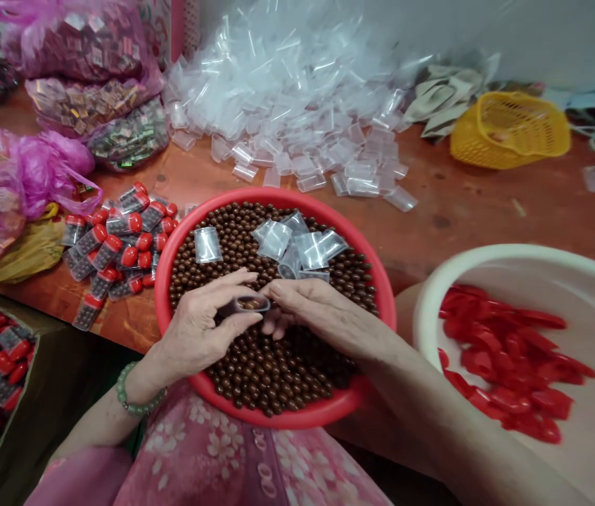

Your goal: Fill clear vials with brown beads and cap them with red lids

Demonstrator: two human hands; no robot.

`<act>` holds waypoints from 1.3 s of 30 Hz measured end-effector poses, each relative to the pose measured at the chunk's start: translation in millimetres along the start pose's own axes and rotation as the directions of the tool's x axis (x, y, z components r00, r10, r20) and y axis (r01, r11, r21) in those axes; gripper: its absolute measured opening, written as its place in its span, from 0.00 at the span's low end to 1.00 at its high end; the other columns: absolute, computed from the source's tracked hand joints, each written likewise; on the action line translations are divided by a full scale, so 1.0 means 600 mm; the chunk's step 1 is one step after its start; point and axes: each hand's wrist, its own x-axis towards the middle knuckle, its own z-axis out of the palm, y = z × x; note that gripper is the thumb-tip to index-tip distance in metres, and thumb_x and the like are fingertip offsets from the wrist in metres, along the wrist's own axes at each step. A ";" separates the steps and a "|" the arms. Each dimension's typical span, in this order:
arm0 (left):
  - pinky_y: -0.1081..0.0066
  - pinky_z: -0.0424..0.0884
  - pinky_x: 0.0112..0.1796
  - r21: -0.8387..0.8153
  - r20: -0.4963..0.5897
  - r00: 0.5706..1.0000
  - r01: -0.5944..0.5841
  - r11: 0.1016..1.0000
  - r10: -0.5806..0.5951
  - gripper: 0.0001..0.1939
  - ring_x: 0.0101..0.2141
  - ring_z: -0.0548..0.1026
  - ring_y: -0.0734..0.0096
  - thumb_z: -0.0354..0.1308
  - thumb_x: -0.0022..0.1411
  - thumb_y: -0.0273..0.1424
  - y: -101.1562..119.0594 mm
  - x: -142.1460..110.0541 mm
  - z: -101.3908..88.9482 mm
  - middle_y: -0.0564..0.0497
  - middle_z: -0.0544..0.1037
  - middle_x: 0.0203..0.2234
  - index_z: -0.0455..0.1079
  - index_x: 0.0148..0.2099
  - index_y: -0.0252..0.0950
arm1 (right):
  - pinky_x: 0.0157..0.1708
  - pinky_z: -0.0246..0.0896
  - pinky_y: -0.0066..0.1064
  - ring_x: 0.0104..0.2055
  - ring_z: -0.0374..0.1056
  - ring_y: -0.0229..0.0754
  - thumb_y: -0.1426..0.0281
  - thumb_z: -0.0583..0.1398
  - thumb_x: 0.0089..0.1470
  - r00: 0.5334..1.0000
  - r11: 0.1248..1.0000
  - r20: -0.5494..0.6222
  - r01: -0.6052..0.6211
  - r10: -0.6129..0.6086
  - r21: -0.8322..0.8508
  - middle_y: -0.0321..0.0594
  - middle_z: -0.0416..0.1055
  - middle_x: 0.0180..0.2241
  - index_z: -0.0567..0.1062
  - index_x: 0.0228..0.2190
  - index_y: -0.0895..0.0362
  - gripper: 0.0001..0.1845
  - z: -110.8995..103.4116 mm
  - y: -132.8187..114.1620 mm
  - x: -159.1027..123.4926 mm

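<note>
Clear tube (238, 305): pinched by left hand (200, 320) above brown balls (287, 379), mouth best kept upward.
Right hand (318, 309): set close alongside, grip unclear.

tubes (297, 98): clear plastic, smooth, glossy | balls (287, 369): smooth, shiny surface | tub (388, 309): smooth plastic, soft sheen | caps (508, 351): glossy plastic | basin (524, 252): smooth plastic, low sheen | basket (487, 144): perforated plastic | bags (55, 165): thin, crinkled plastic film, shiny | box (58, 379): matt cardboard | garment (207, 453): printed cloth, matt | bracelet (131, 399): polished beads | table (418, 211): smooth, faintly glossy
</note>
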 end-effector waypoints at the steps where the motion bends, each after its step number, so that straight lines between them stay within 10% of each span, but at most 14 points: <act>1: 0.60 0.70 0.56 -0.069 -0.035 0.997 0.073 0.995 -0.075 0.10 0.53 0.75 0.61 0.58 0.64 0.29 0.002 0.000 -0.002 0.41 0.77 0.52 0.74 0.47 0.34 | 0.35 0.69 0.35 0.31 0.71 0.40 0.50 0.51 0.62 0.998 0.985 -0.030 0.047 -0.053 -0.165 0.41 0.74 0.29 0.73 0.33 0.58 0.24 0.004 -0.002 -0.006; 5: 0.65 0.73 0.50 -0.278 -0.012 0.963 0.256 0.926 -0.270 0.12 0.46 0.78 0.65 0.57 0.64 0.32 0.005 0.000 -0.007 0.44 0.80 0.44 0.72 0.49 0.34 | 0.43 0.69 0.41 0.42 0.72 0.46 0.67 0.58 0.59 0.969 0.683 0.013 0.184 -0.247 -0.707 0.46 0.71 0.44 0.73 0.43 0.56 0.10 0.026 0.002 -0.023; 10: 0.66 0.72 0.50 -0.487 0.078 0.950 0.300 0.820 -0.302 0.10 0.45 0.79 0.67 0.58 0.63 0.29 0.003 -0.001 -0.005 0.45 0.80 0.43 0.69 0.47 0.34 | 0.33 0.70 0.34 0.32 0.72 0.41 0.76 0.54 0.60 0.932 0.471 0.062 0.238 -0.358 -0.849 0.43 0.71 0.37 0.74 0.38 0.57 0.09 0.043 0.026 -0.010; 24: 0.68 0.75 0.43 -0.659 0.139 0.932 0.338 0.671 -0.334 0.16 0.39 0.79 0.70 0.63 0.58 0.28 0.003 -0.009 -0.013 0.47 0.80 0.38 0.67 0.48 0.35 | 0.36 0.67 0.31 0.34 0.74 0.40 0.73 0.56 0.62 0.879 0.654 -0.080 0.286 -0.470 -0.700 0.40 0.78 0.34 0.76 0.38 0.57 0.08 0.022 0.016 -0.011; 39: 0.70 0.72 0.42 -0.670 0.246 0.914 0.401 0.625 -0.323 0.18 0.37 0.78 0.72 0.64 0.57 0.27 0.013 -0.025 0.000 0.48 0.78 0.38 0.66 0.50 0.34 | 0.36 0.67 0.28 0.34 0.73 0.38 0.71 0.59 0.60 0.749 0.643 -0.148 0.429 -0.646 -0.635 0.38 0.78 0.33 0.77 0.38 0.55 0.06 0.012 -0.040 -0.025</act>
